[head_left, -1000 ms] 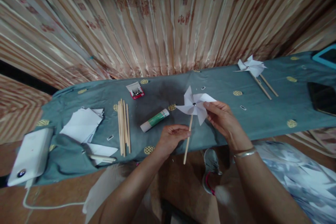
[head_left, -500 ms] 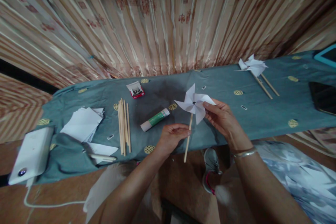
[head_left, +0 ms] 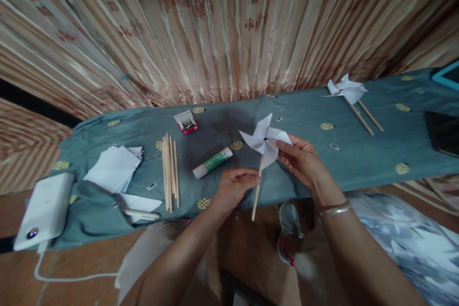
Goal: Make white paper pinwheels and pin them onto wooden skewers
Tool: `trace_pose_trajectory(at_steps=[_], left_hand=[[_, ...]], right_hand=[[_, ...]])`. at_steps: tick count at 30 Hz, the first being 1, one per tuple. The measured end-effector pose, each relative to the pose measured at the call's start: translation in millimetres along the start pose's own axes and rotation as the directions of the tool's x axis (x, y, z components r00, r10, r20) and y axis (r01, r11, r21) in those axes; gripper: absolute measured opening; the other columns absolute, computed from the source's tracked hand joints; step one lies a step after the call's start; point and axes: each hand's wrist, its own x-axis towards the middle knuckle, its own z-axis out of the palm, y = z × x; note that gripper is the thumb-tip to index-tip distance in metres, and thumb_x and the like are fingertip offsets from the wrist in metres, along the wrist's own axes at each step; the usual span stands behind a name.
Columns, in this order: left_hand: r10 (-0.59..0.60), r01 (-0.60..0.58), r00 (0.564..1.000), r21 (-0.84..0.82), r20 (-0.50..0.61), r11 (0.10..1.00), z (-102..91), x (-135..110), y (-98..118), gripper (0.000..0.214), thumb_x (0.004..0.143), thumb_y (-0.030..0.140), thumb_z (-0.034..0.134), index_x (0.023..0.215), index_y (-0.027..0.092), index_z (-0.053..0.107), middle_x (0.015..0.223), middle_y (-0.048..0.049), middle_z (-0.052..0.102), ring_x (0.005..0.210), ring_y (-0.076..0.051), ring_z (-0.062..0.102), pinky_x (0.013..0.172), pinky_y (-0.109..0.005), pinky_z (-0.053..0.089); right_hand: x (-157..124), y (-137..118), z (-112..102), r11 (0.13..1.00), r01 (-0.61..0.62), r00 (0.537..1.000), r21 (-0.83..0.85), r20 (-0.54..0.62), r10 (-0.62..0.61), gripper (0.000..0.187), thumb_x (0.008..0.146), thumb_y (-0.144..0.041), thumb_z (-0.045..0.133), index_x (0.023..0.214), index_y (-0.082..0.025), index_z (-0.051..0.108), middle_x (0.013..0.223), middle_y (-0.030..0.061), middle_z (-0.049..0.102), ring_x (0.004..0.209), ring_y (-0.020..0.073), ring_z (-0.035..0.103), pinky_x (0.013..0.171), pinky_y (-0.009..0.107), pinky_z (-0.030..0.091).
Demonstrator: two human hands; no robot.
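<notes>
A white paper pinwheel (head_left: pixel 264 139) with a shiny pin at its centre is held over the table's front edge. Its wooden stick (head_left: pixel 256 196) slants down below the blades. My left hand (head_left: pixel 236 187) is closed, pinching that stick under the paper. At the right-hand blade, my right hand (head_left: pixel 299 157) grips the paper between thumb and fingers; the fingertips behind it are hidden. Left of the pinwheel lies a green-and-white glue stick (head_left: pixel 213 163). Beyond the glue stick, a small red-and-white box (head_left: pixel 187 123) stands open with metal pins inside.
Several wooden sticks (head_left: pixel 169 172) lie left of the glue. White paper sheets (head_left: pixel 114 168) and a white power bank (head_left: pixel 46 211) with a cable are farther left. Finished-looking pinwheels (head_left: pixel 347 91) rest at the right, near a dark phone-like object (head_left: pixel 443 133). A curtain (head_left: pixel 215 33) hangs behind the table.
The pinwheel's blades have turned slightly about the pin, the top one tipping rightward. Both hands keep their hold in nearly the same place; the whole view has shifted slightly.
</notes>
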Motion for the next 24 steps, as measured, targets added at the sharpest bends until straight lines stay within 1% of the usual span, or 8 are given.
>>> trace_pose_trajectory(at_steps=[8, 12, 17, 20, 24], left_hand=[[0.004, -0.004, 1.0, 0.002, 0.009, 1.0, -0.6, -1, 1, 0.035, 0.051, 0.036, 0.091, 0.074, 0.014, 0.076, 0.066, -0.0036, 0.072, 0.065, -0.016, 0.065, 0.067, -0.028, 0.052], [0.007, -0.007, 1.0, 0.0, -0.005, 1.0, 0.1, -1, 2, 0.034, 0.05, 0.035, 0.091, 0.073, 0.015, 0.076, 0.066, -0.0033, 0.072, 0.063, -0.015, 0.064, 0.066, -0.027, 0.051], [-0.015, 0.015, 1.0, -0.026, -0.007, 1.0, 1.7, -2, 5, 0.031, 0.049, 0.033, 0.091, 0.07, 0.015, 0.076, 0.064, -0.0021, 0.071, 0.061, -0.013, 0.062, 0.066, -0.026, 0.05], [-0.026, 0.026, 1.0, -0.061, -0.005, 0.998, 3.2, -3, 8, 0.03, 0.046, 0.033, 0.091, 0.067, 0.016, 0.076, 0.061, -0.0004, 0.069, 0.056, -0.011, 0.059, 0.064, -0.025, 0.048], [-0.029, 0.028, 1.0, -0.067, -0.003, 0.997, 4.4, -4, 12, 0.033, 0.044, 0.035, 0.092, 0.065, 0.016, 0.075, 0.059, -0.0001, 0.068, 0.056, -0.011, 0.058, 0.064, -0.025, 0.048]], right_hand=[[2, 3, -4, 0.999, -0.003, 1.0, -0.052, 0.005, 0.003, 0.032, 0.057, -0.035, 0.09, 0.084, -0.022, 0.078, 0.085, 0.0036, 0.078, 0.069, 0.0162, 0.071, 0.062, 0.026, 0.06], [2, 5, -6, 0.997, -0.003, 1.0, -0.075, 0.006, 0.003, 0.031, 0.059, -0.035, 0.089, 0.085, -0.023, 0.078, 0.085, 0.0027, 0.078, 0.069, 0.0144, 0.069, 0.061, 0.024, 0.059], [1, 5, -4, 0.998, -0.001, 1.0, -0.062, -0.005, 0.0, 0.03, 0.057, -0.033, 0.09, 0.084, -0.023, 0.078, 0.083, 0.0011, 0.078, 0.067, 0.0122, 0.068, 0.062, 0.021, 0.057], [2, 7, -3, 0.998, -0.005, 1.0, -0.06, -0.001, 0.005, 0.03, 0.057, -0.033, 0.09, 0.084, -0.024, 0.078, 0.082, 0.0004, 0.077, 0.067, 0.0106, 0.067, 0.064, 0.02, 0.056], [3, 11, -4, 0.998, -0.006, 1.0, -0.069, 0.003, 0.007, 0.03, 0.057, -0.034, 0.09, 0.082, -0.024, 0.078, 0.079, -0.0006, 0.076, 0.064, 0.0092, 0.065, 0.061, 0.019, 0.055]])
